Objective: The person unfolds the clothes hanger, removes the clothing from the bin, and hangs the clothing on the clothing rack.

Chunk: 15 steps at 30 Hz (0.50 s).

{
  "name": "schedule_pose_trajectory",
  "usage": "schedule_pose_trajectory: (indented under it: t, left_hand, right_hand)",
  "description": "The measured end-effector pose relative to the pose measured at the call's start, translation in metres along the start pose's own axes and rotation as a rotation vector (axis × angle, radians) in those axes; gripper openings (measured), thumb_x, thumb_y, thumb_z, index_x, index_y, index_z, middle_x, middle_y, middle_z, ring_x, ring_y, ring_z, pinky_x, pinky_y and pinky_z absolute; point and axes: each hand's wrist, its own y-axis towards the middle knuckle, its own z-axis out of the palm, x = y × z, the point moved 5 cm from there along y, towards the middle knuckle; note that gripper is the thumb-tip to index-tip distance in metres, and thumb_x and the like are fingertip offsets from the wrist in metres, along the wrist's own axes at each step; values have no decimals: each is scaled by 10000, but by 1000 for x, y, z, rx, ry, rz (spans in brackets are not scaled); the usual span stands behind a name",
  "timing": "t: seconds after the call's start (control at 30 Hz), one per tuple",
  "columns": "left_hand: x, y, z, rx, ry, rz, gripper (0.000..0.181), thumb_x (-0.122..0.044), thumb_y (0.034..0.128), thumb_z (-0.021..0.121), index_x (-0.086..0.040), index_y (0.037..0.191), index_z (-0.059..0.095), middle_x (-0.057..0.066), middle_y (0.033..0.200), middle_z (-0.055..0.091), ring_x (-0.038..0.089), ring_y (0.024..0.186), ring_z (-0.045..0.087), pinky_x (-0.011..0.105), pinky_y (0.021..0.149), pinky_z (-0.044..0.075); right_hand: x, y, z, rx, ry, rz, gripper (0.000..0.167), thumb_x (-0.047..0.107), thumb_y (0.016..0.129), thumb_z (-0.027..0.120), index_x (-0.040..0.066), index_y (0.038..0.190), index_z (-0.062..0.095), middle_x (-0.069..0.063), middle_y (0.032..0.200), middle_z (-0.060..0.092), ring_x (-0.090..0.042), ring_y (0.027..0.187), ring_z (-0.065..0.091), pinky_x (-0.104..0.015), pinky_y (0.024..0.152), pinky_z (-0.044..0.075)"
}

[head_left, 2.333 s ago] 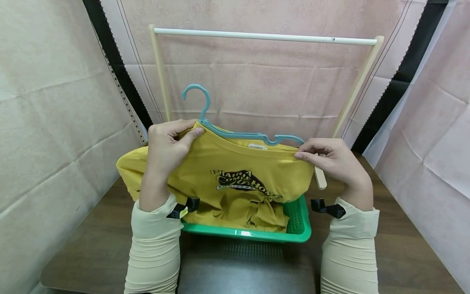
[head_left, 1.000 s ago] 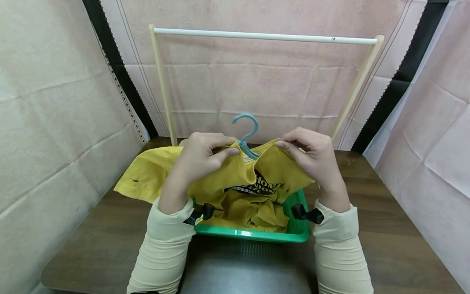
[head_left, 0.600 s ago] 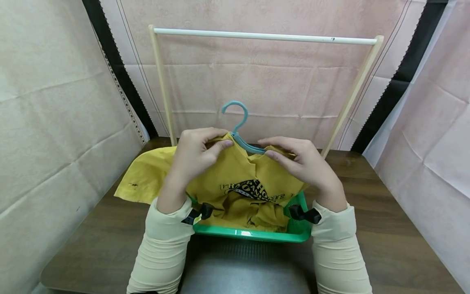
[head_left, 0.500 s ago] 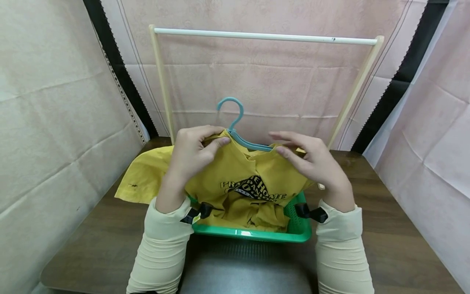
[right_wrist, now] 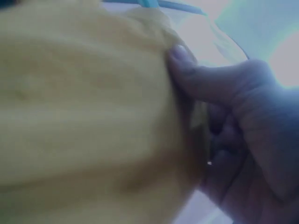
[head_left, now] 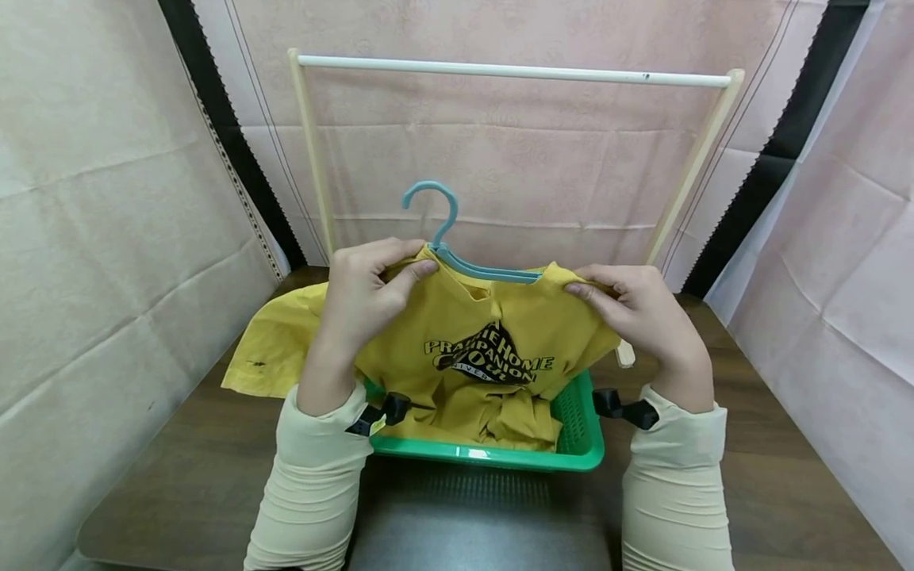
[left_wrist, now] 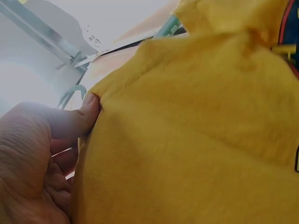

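Left hand (head_left: 362,293) and right hand (head_left: 635,308) pinch the yellow shirt (head_left: 464,317) near its shoulders, middle of frame.
The blue hanger (head_left: 493,274) lies in its neck, hook upward, just right of the left fingertips, so the left hand is nearer; the hook's tip turns down at its left. The hanger's long axis goes rightward, slightly down.
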Motion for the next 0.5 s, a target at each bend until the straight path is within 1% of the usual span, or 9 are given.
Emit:
schedule_pose_trajectory:
  t: [0.07, 0.13, 0.17, 0.23, 0.27, 0.3, 0.37, 0.43, 0.5]
  left_hand:
    - [-4, -1, 3, 4, -18, 32, 139, -101, 855, 815, -64, 989, 809, -5, 843, 752, 84, 555, 486, 193, 498, 357]
    - [-10, -1, 9, 20, -23, 78, 136, -84, 854, 812, -53, 986, 805, 7, 827, 747, 72, 568, 511, 181, 505, 385]
    - [-14, -1, 14, 37, -27, 102, 131, -82, 859, 806, -50, 986, 802, 8, 821, 742, 65, 582, 527, 179, 512, 402]
    - [-22, -2, 27, 93, -30, 150, 129, -107, 887, 784, -49, 1002, 796, 4, 826, 735, 55, 610, 549, 182, 527, 429]
    - [-26, -3, 33, 113, -26, 163, 134, -126, 906, 768, -49, 1013, 793, -3, 835, 732, 47, 622, 551, 185, 537, 435]
    - [-29, -3, 38, 129, -29, 166, 139, -143, 917, 759, -55, 1019, 792, -13, 837, 727, 44, 629, 547, 191, 544, 437]
    - [-33, -4, 44, 147, -38, 156, 143, -167, 928, 751, -68, 1023, 790, -30, 833, 713, 46, 622, 522, 207, 539, 423]
    - [-32, -4, 45, 139, -44, 132, 136, -167, 924, 756, -73, 1017, 789, -35, 843, 718, 44, 641, 536, 217, 560, 435]
    - [-29, -3, 41, 117, -44, 104, 127, -157, 909, 770, -75, 1005, 791, -32, 850, 725, 51, 649, 544, 226, 567, 440]
  right_hand:
    - [8, 4, 2, -65, 10, -48, 157, -36, 874, 751, 87, 961, 793, -20, 843, 744, -41, 630, 537, -150, 584, 424]
    - [19, 8, 6, -117, 14, -99, 176, -78, 844, 759, 59, 949, 794, -35, 851, 753, -51, 638, 563, -134, 605, 437]
    - [26, 11, 10, -134, 16, -127, 176, -87, 838, 759, 45, 949, 794, -48, 866, 759, -62, 655, 593, -129, 625, 454]
    - [38, 17, 19, -149, 23, -178, 175, -91, 843, 752, 28, 965, 790, -62, 895, 766, -83, 682, 634, -133, 649, 481]
    - [45, 20, 23, -164, 18, -201, 175, -83, 850, 748, 25, 981, 788, -67, 903, 767, -87, 663, 627, -136, 637, 475]
    - [50, 22, 27, -181, 13, -219, 176, -76, 854, 749, 28, 990, 788, -61, 908, 768, -87, 649, 622, -142, 624, 472]
    - [57, 24, 31, -205, 3, -229, 156, -45, 869, 749, 35, 997, 788, -54, 890, 766, -77, 605, 590, -152, 585, 447]
    - [60, 25, 32, -195, 6, -218, 149, -32, 880, 744, 50, 997, 786, -20, 839, 749, -59, 556, 511, -162, 546, 394]
    - [59, 24, 32, -145, 9, -191, 150, -15, 883, 747, 76, 997, 784, 23, 811, 723, -44, 552, 478, -167, 542, 380]
